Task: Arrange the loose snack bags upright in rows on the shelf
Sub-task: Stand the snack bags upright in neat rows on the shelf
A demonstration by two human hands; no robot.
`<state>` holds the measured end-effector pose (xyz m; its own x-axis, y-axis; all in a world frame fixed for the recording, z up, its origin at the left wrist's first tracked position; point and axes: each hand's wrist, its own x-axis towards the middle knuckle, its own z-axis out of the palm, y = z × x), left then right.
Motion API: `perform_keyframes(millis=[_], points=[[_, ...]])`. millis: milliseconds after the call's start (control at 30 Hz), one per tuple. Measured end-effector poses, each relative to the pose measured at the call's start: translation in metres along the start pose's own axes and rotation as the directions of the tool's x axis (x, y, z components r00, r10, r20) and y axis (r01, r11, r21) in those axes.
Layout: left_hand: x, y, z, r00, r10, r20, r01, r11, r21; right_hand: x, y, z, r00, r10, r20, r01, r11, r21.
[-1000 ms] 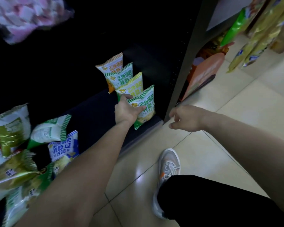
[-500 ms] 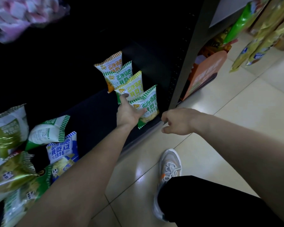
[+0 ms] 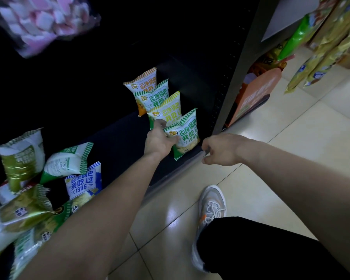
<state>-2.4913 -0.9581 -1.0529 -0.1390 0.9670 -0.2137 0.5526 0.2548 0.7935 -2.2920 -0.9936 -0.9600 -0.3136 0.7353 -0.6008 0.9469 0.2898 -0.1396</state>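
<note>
In the head view, your right hand (image 3: 220, 150) has come in from the floor side to the front lip of the shelf (image 3: 117, 138). Its fingers are curled at the edge, but I can't tell whether they grip it.

Your left hand (image 3: 160, 139) still holds the front green-striped bag (image 3: 187, 132), thumb on its face and fingers tucked behind it. The bag stands upright at the front of a four-bag row, just ahead of the yellow-striped bag (image 3: 170, 107). This row looks nearly settled.

Compared with a second ago, the row is barely altered; only your right hand is closer. The loose pile (image 3: 28, 199) at the left of the shelf is untouched, so most of the work remains.
</note>
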Motion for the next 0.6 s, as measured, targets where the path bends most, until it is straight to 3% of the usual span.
perform_keyframes(millis=[133,267,467,600], points=[[-0.007,0.005,-0.018,0.999,0.028,0.043,-0.03,0.998,0.049,-0.001,-0.006,-0.005,1.0,0.004,-0.015,-0.004,1.0,0.002],[-0.026,0.013,-0.063,0.992,0.09,0.091,-0.107,0.972,0.209,-0.002,-0.02,-0.021,0.999,0.012,-0.047,-0.012,1.0,0.005],[-0.087,0.016,-0.177,0.971,0.199,0.133,-0.239,0.751,0.616,-0.001,-0.077,-0.054,0.989,-0.035,-0.142,0.041,0.998,0.037],[-0.141,0.001,-0.251,0.983,0.146,0.113,-0.183,0.687,0.703,0.0,-0.136,-0.064,0.972,-0.111,-0.205,0.134,0.986,0.102]])
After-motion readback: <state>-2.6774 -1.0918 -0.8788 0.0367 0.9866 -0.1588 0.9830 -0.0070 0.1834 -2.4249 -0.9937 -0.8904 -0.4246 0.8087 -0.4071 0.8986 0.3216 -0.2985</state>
